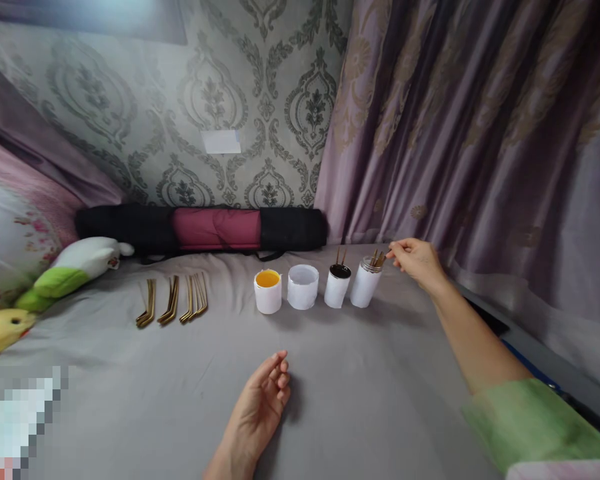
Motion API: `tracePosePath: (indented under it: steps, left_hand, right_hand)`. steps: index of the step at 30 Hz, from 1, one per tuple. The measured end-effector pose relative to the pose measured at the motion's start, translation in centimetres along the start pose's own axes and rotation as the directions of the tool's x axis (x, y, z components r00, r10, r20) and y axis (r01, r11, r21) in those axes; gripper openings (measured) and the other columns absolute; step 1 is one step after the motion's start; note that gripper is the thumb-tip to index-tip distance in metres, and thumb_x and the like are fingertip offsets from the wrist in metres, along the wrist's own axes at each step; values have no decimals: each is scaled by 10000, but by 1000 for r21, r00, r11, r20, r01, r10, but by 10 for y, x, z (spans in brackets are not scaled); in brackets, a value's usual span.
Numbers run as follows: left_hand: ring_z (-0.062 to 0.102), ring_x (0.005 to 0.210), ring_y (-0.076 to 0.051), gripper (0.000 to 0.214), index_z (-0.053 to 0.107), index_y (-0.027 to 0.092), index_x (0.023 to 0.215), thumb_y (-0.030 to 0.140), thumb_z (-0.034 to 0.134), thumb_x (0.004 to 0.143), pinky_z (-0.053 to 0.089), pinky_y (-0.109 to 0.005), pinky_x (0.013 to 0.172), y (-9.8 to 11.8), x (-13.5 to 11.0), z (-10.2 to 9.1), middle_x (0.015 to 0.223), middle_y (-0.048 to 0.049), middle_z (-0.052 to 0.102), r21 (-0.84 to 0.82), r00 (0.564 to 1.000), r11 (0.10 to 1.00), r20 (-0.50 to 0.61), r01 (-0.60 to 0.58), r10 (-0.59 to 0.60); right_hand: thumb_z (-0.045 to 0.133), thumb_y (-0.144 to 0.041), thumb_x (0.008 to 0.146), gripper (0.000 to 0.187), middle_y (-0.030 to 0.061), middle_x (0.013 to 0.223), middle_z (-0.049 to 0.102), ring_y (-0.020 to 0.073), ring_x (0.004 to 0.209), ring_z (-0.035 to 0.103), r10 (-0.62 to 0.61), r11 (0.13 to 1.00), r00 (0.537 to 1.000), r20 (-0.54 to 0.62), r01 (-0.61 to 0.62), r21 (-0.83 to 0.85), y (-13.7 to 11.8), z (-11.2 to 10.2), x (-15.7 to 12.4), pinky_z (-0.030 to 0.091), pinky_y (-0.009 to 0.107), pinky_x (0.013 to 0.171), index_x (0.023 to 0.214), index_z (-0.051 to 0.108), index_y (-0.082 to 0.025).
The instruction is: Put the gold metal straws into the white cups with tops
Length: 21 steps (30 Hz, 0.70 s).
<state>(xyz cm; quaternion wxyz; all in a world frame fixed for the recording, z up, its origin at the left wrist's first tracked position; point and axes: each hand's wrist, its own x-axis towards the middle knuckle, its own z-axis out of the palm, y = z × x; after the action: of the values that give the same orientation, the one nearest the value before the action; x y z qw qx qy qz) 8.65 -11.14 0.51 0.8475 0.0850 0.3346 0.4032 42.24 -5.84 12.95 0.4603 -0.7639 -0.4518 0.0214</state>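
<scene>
Four white cups stand in a row on the grey bed sheet (360, 400). The rightmost cup (365, 284) holds several gold straws. My right hand (416, 263) is pinched on the top of a gold straw (380, 259) that stands in this cup. Beside it is a dark-rimmed cup (337, 286) with two straws in it, then an empty white cup (303, 287), then a cup with a yellow inside (268, 291). My left hand (263, 403) rests on the sheet in front, fingers loosely curled, holding nothing. Several bent gold straws (173, 303) lie in groups to the left.
A rolled black and maroon bag (205, 228) lies along the patterned wall. Plush toys (75, 267) and a floral pillow (10, 227) sit at the left. A purple curtain (480, 147) hangs on the right, close behind the cups.
</scene>
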Motion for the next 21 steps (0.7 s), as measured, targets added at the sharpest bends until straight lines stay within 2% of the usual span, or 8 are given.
tracePosePath:
  steps: [12,17,21]
  left_hand:
    - [433,512,-45,184,568,94,884,149,585,710,361,-168,409,0,0,0,691,-8,503,8,1000,1000,-1,-6,6]
    - [437,513,-46,181,567,98,888,148,580,714,365,-169,412,0,-1,-1,697,-12,508,6,1000,1000,13,-4,4]
    - [442,512,-48,174,567,101,887,150,574,721,371,-171,417,-1,-1,-2,691,-15,511,8,1000,1000,17,1,-1]
  right_hand:
    - [520,-364,702,239,60,709,668,95,457,549,-10,997,999,52,14,-75,9,2,1,396,194,423,764,609,-152]
    - [502,-378,710,261,58,713,665,99,452,537,-8,996,999,33,11,-88,11,2,6,402,212,441,784,616,-154]
    - [508,-393,696,275,55,697,652,118,505,539,-54,985,999,1,54,-162,11,2,9,387,223,464,766,636,-160]
